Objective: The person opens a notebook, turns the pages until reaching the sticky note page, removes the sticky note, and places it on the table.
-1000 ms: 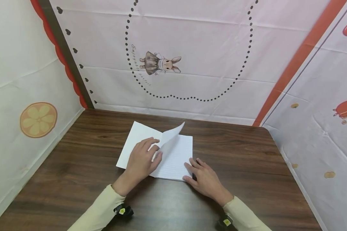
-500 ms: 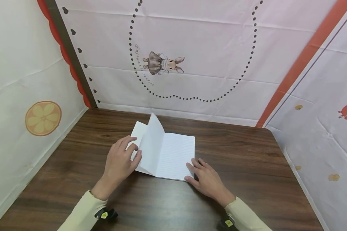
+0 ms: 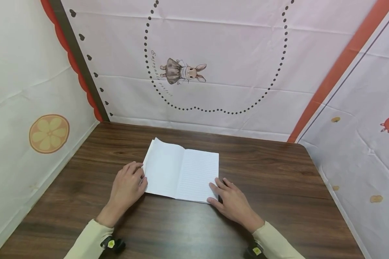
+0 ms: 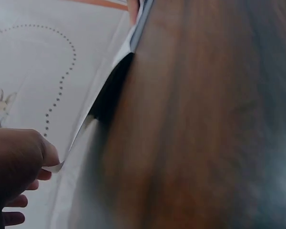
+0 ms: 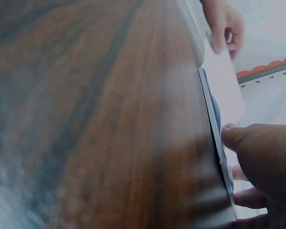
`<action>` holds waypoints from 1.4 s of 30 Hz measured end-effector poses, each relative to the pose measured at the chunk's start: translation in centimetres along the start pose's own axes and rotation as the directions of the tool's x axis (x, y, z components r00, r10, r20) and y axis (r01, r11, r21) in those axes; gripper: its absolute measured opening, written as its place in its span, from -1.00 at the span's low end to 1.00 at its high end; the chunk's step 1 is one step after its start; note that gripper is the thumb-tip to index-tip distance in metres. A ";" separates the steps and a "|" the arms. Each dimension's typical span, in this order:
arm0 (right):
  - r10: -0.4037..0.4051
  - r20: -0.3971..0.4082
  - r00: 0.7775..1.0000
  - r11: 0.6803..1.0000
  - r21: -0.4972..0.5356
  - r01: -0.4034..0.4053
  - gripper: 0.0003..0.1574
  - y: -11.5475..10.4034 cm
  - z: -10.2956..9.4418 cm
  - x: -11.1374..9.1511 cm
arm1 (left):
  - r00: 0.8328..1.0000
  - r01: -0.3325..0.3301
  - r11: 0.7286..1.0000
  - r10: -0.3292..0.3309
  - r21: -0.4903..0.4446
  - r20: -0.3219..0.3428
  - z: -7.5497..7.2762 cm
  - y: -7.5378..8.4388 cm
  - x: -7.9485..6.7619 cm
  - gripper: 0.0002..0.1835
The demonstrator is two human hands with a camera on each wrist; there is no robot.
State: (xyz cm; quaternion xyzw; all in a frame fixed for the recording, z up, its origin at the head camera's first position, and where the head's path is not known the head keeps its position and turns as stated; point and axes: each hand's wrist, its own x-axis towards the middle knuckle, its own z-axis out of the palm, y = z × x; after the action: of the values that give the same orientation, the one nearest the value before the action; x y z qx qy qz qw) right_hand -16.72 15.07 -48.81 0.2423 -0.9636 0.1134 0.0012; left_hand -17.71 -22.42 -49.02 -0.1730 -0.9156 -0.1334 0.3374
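Note:
An open notebook [image 3: 197, 172] with a lined right page and a plain-looking left page [image 3: 163, 169] lies on the table. At its left edge my left hand [image 3: 127, 185] pinches the turned page between thumb and fingers; the left wrist view has the page's edge under the thumb [image 4: 48, 153]. That page's far left corner curls up a little over the sheet beneath. My right hand [image 3: 231, 200] rests at the notebook's lower right corner, fingers spread and thumb [image 5: 232, 136] touching the near edge.
The dark wood-grain table [image 3: 272, 172] extends around the notebook. Behind it hangs a pale cloth backdrop [image 3: 233, 64] with a printed rabbit [image 3: 181, 71], and similar cloth walls stand at both sides. Each wrist carries a small black camera [image 3: 112, 244] on a strap.
The left hand has carried the page from over the right side across to the left, where it now lies nearly flat. The right hand has stayed at the lower right corner.

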 end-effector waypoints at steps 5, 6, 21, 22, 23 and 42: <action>-0.013 -0.003 1.000 1.000 -0.007 0.013 -0.24 0.0 0.1 0.0 | 0.993 0.032 0.999 -0.034 0.021 0.109 0.5 -0.4 -0.7 -0.85; -0.015 -0.003 1.000 1.000 -0.008 0.015 -0.24 0.1 0.1 0.0 | 0.991 0.041 0.999 -0.044 0.027 0.127 0.5 -0.4 -0.8 -0.86; -0.022 -0.007 1.000 0.999 -0.024 0.021 -0.22 0.4 0.2 0.0 | 0.865 -0.067 0.998 0.054 0.008 0.500 0.1 -0.6 -0.6 -0.50; -0.025 -0.011 1.000 0.999 -0.024 0.025 -0.22 0.4 0.2 0.1 | 0.850 -0.065 0.998 0.058 -0.005 0.524 0.1 -0.7 -0.6 -0.50; -0.029 -0.012 1.000 0.999 -0.027 0.028 -0.23 0.5 0.2 0.1 | 0.838 -0.060 0.998 0.064 -0.025 0.542 -0.1 -0.8 -0.6 -0.50; -0.075 0.005 0.997 0.992 0.107 0.074 -0.26 2.3 -0.4 -0.4 | 0.744 0.117 0.966 0.069 -0.232 0.665 -1.1 -2.8 -0.9 -0.33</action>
State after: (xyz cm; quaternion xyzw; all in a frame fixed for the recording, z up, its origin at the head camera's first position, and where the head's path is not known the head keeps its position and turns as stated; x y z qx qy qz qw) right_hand -17.42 17.28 -48.98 0.2783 -0.9464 0.1633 -0.0120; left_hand -17.59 -25.55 -49.14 -0.2399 -0.9522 -0.1850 -0.0398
